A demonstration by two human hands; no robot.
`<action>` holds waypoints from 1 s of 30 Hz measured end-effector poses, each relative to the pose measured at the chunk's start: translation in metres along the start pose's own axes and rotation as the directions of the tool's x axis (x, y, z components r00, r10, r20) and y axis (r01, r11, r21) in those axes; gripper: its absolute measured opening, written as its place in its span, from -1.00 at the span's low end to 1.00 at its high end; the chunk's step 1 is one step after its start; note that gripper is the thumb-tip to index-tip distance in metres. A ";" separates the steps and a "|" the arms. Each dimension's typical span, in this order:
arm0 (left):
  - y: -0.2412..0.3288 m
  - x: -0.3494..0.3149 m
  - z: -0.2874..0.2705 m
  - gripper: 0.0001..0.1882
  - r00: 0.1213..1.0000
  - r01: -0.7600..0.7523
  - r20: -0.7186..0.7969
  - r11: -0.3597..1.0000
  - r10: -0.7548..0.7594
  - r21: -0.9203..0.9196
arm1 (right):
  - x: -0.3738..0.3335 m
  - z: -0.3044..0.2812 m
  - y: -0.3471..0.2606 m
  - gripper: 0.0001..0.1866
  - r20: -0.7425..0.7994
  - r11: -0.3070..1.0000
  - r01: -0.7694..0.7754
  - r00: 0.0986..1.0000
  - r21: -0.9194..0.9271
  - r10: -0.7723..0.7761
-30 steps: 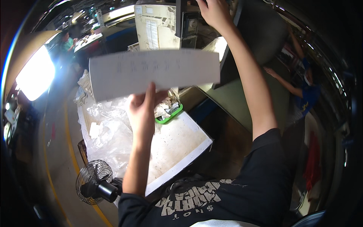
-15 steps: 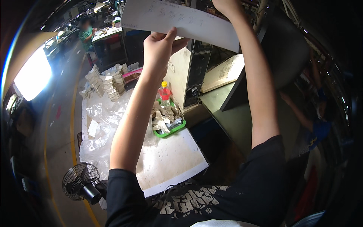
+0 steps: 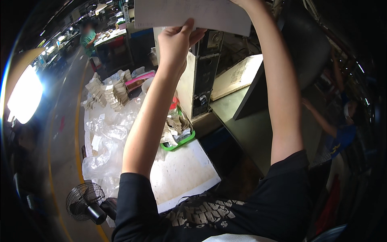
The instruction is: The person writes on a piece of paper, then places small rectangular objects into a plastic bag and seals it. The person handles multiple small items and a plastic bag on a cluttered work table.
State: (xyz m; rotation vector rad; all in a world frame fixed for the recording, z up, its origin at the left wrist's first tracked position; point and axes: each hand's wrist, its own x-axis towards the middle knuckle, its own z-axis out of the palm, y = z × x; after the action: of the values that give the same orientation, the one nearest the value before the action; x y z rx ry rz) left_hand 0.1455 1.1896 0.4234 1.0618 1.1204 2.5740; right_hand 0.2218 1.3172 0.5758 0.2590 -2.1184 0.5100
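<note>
A white sheet of paper (image 3: 193,13) with faint handwriting is held up at the top of the view, its upper part cut off. My left hand (image 3: 175,46) pinches its lower edge, thumb on the front and fingers behind. At the sheet's upper right is my right hand (image 3: 244,3), mostly beyond the top edge, so its fingers do not show. Behind the sheet stands a tall cabinet (image 3: 207,68) with a dark panel and a knob. A pale, worn board (image 3: 238,76) leans to its right.
Below my arms, a white table (image 3: 185,173) bears a green tray (image 3: 181,144) of pale pieces, clear plastic bags (image 3: 105,149) and stacked bundles (image 3: 117,97). A black fan (image 3: 85,201) stands at lower left, a bright lamp (image 3: 26,94) at far left. Other people (image 3: 88,38) are around.
The sheet has risen and become more level, with more of it past the top edge. My left hand has shifted slightly up and right. A yellow-capped bottle is now mostly hidden behind my left forearm.
</note>
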 end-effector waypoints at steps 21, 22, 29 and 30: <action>0.017 -0.200 -0.080 -0.60 0.833 0.461 0.213 0.854 -0.510 0.244 | -0.218 0.095 -0.009 -0.87 -0.153 0.884 0.075 0.988 0.461 -0.003; 0.025 -0.237 -0.100 -0.59 0.767 0.512 0.268 0.807 -0.584 0.294 | -0.259 0.109 -0.016 -0.86 0.047 0.823 -0.106 0.994 0.558 0.096; 0.094 -0.569 -0.263 -0.73 0.242 0.897 -0.039 0.208 -0.970 0.390 | -0.532 0.202 -0.085 -0.71 0.993 0.626 -0.777 0.112 0.065 0.036; 0.117 -0.621 -0.275 -0.78 0.218 0.933 -0.121 0.171 -0.968 0.318 | -0.555 0.211 -0.108 -0.68 0.995 0.653 -0.757 -0.089 -0.044 -0.036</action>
State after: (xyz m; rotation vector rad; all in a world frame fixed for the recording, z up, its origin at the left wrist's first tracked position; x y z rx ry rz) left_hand 0.4416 0.7072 0.0308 0.2262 1.5161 1.2530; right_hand 0.4172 1.1210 0.0397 0.3560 -3.4483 1.9018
